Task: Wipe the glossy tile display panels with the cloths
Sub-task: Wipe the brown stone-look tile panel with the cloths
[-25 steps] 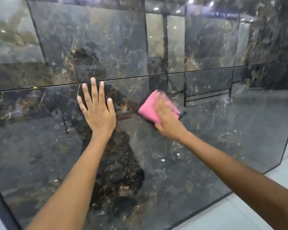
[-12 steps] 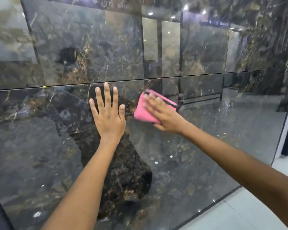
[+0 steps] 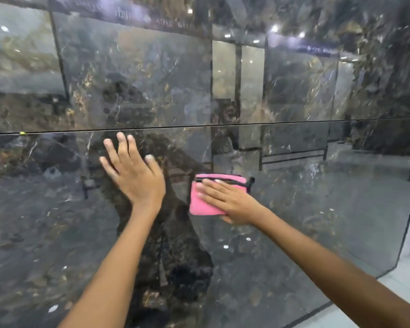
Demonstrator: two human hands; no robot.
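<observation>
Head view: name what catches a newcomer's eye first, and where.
The pink cloth stands out at centre, pressed flat to the lower dark marble panel by the right hand. Left of it, the left hand lies spread on the same panel, just below the horizontal seam.

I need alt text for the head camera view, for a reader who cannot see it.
A person's right hand presses a pink cloth flat against a glossy dark marble-look tile panel. The left hand rests open on the same panel beside it, just below the seam with the upper panel.
</observation>
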